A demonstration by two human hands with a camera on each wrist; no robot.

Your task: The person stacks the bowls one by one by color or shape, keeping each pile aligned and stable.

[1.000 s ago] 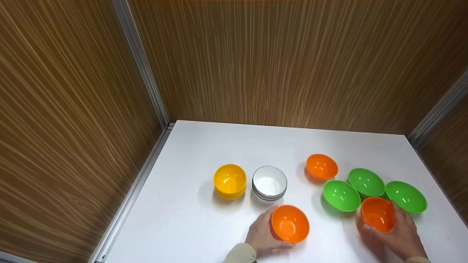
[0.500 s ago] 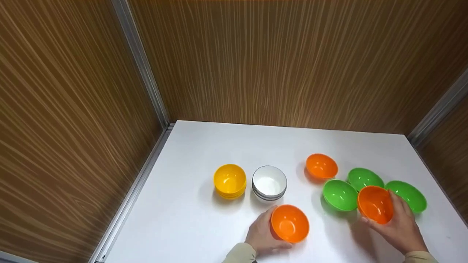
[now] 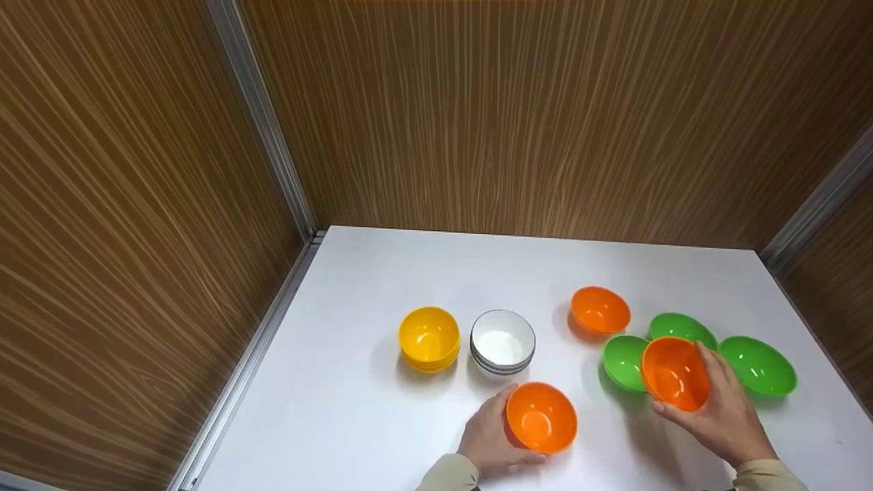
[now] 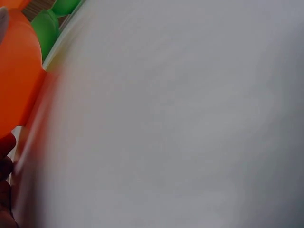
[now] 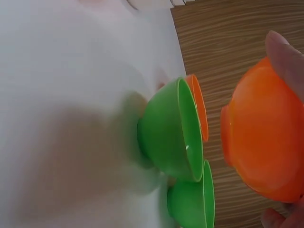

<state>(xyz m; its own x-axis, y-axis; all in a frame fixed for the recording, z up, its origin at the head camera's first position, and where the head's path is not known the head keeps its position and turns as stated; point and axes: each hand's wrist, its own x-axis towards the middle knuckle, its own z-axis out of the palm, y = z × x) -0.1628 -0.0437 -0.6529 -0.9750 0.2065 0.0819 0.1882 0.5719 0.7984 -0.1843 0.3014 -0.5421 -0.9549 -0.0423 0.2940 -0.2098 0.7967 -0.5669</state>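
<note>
At the table's front, my left hand (image 3: 492,436) grips an orange bowl (image 3: 541,417), thumb and fingers around its left side. My right hand (image 3: 724,409) holds a second orange bowl (image 3: 675,374) by its right side, tilted and raised off the table; the right wrist view shows this bowl (image 5: 266,135) from beneath, between thumb and fingers. Behind it, a green bowl (image 3: 622,363) and another green bowl (image 3: 678,326) are partly hidden. A third green bowl (image 3: 758,366) sits to the right of that hand. In the left wrist view the left hand's bowl (image 4: 16,76) fills the left edge.
A yellow bowl stack (image 3: 429,337) stands left of a white bowl stack (image 3: 502,341) with dark rims. Another orange bowl (image 3: 600,310) sits behind the green ones. Wood-grain panels (image 3: 518,123) wall the white table (image 3: 327,382) at the back and sides.
My right hand has lifted its orange bowl and carried it leftward, over in front of the green bowls. The left hand and its bowl have stayed in place.
</note>
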